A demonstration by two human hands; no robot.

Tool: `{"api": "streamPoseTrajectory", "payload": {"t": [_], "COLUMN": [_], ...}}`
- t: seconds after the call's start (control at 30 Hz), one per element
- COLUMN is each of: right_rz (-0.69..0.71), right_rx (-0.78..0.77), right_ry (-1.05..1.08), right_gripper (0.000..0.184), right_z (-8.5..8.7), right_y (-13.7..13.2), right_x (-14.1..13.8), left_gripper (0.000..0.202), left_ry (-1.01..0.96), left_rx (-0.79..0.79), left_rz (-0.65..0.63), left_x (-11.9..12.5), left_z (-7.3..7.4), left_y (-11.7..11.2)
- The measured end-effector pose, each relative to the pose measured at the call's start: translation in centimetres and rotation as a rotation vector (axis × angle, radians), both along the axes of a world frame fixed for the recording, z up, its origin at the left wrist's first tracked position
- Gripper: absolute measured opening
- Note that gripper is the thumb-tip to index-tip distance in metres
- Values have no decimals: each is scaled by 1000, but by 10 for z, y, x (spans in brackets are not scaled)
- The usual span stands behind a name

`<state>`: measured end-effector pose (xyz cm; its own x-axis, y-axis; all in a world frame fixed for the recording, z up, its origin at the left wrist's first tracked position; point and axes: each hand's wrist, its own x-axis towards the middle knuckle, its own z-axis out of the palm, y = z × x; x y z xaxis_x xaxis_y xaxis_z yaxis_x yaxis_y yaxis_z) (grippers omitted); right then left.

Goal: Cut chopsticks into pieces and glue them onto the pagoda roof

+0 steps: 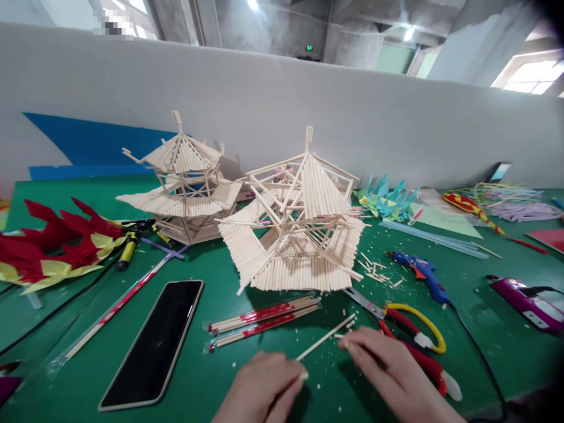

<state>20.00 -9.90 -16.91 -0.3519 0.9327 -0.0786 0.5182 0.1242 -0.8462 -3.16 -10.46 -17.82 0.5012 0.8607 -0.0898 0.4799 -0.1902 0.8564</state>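
Observation:
My left hand is closed in a pinch low in the middle of the view. A small pale bit shows at its fingertips, too small to name. Just behind it a thin wooden stick slants up to the right; whether the fingers touch its lower end I cannot tell. To the right, my right hand has thumb and finger pressed together beside short cut stick pieces; what they hold is hidden. Beyond both hands stands a two-tiered pavilion model made of wooden sticks, its upper roof partly covered.
Scissors and red-handled pliers lie beside my right hand. Further right is a blue glue gun with its cord. Packaged chopsticks, a phone and a second pavilion model occupy the middle and left of the green table.

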Motion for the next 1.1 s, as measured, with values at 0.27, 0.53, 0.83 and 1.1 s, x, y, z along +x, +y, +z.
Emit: {"api": "streamPoseTrajectory", "payload": {"t": [0.27,0.53,0.83,1.1], "right_rz": [-340,-486,-287,-173], "right_rx": [109,84,73,115], "right_ry": [326,720,635,540], "right_gripper": [13,15,9,7], "right_z": [-5,11,39,44], "right_y": [21,19,20,18], "right_x": [-4,3,-17,-29], "left_gripper": [28,18,11,25], "left_ry": [493,357,-206,-446], "left_rx": [460,588,463,-132], "left_rz": [68,115,211,164], "left_x": [25,14,36,59], "left_z": [-36,-33,45,50], "left_y": [31,22,11,21]}}
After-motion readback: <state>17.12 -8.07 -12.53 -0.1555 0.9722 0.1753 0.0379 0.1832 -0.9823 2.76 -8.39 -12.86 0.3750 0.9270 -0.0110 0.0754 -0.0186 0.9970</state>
